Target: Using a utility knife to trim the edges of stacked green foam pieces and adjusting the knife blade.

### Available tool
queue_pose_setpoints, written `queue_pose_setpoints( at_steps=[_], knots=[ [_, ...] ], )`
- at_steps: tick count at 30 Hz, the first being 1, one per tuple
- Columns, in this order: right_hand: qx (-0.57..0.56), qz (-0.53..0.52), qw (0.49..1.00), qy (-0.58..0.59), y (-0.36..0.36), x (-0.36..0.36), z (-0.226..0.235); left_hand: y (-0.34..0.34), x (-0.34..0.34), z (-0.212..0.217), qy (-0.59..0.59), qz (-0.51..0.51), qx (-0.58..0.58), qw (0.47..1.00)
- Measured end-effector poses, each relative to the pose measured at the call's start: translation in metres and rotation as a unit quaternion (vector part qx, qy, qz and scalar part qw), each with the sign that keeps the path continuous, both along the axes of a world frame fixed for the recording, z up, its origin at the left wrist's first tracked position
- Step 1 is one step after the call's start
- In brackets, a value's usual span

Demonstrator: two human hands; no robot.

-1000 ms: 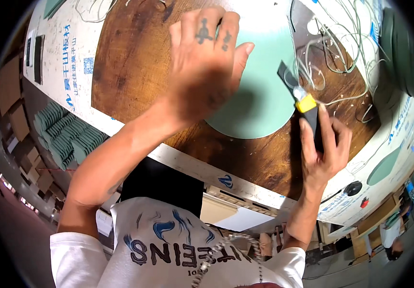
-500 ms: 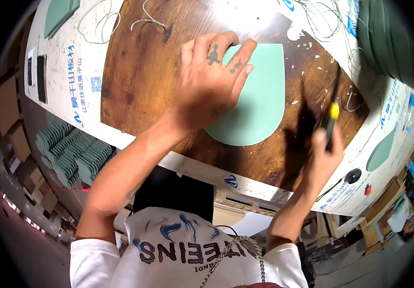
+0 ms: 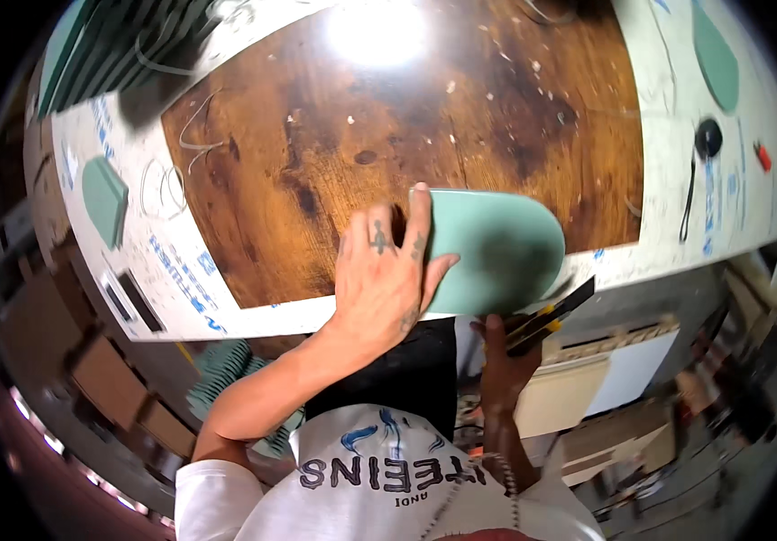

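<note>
A pale green panel (image 3: 496,252) with one straight end and one rounded end lies at the front of the worktable, its rounded end to the right and its near side over the table's edge. My left hand (image 3: 379,270) grips the straight end, index finger along the edge and thumb on top. Just off the near right of the panel, my right hand (image 3: 504,365) is closed round a black and yellow utility knife (image 3: 537,326). Its dark blade points up and right, close to the rounded edge. The fingers under the handle are partly hidden.
Brown wood-grain board (image 3: 316,117) with pale scraps covers the white table (image 3: 298,316). Green pieces (image 3: 104,198) and loose cord (image 3: 161,187) lie left, with a dark green stack (image 3: 127,54) behind. At right are another green piece (image 3: 716,63), a black round object (image 3: 708,138) and a red item (image 3: 762,157).
The panel has turned so its rounded end points right, and has come to the table's front edge. My right hand has brought the knife in beside it. The whole view has swung round.
</note>
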State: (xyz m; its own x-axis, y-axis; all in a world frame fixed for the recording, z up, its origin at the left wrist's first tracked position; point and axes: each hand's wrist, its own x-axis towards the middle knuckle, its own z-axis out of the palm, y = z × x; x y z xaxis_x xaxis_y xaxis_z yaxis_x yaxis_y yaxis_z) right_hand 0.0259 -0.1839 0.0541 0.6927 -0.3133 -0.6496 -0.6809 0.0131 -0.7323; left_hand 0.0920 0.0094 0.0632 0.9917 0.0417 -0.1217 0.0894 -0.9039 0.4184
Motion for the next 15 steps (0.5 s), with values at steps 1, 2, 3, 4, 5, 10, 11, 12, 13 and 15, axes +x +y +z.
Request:
queue_pose_setpoints(
  at_steps=[1, 2, 3, 4, 5, 10, 11, 12, 13, 15],
  knots=[
    [-0.001, -0.03, 0.999, -0.013, 0.005, -0.004, -0.003, 0.002, 0.002, -0.005, -0.023, -0.012, -0.007, 1.0],
    [0.004, -0.06, 0.998, -0.025, 0.011, -0.007, -0.008, 0.008, 0.005, -0.01, -0.046, -0.023, -0.007, 0.999],
    [-0.019, -0.06, 0.998, -0.014, 0.013, -0.014, -0.014, 0.013, 0.008, -0.012, -0.004, -0.031, -0.052, 0.998],
    [-0.02, -0.086, 0.996, -0.016, 0.016, -0.02, -0.021, 0.016, 0.008, -0.011, 0.042, -0.034, -0.064, 0.997],
    [-0.034, -0.114, 0.992, -0.05, 0.018, -0.024, -0.03, 0.015, 0.004, -0.013, 0.061, -0.025, -0.093, 0.993],
    [0.039, -0.167, 0.981, -0.088, 0.029, -0.029, -0.015, 0.025, -0.02, 0.004, 0.129, -0.052, -0.15, 0.979],
    [0.051, -0.199, 0.972, -0.118, 0.028, -0.032, -0.01, 0.025, -0.02, 0.006, 0.158, -0.053, -0.198, 0.966],
    [0.052, -0.213, 0.969, -0.115, 0.025, -0.038, -0.007, 0.026, -0.02, 0.011, 0.187, -0.052, -0.244, 0.95],
    [0.047, -0.18, 0.973, -0.135, 0.02, -0.044, -0.005, 0.027, -0.019, 0.02, 0.349, 0.068, -0.36, 0.863],
    [0.035, -0.115, 0.983, -0.136, 0.012, -0.054, 0.024, 0.041, -0.023, 0.037, 0.367, 0.106, -0.463, 0.8]
  ],
)
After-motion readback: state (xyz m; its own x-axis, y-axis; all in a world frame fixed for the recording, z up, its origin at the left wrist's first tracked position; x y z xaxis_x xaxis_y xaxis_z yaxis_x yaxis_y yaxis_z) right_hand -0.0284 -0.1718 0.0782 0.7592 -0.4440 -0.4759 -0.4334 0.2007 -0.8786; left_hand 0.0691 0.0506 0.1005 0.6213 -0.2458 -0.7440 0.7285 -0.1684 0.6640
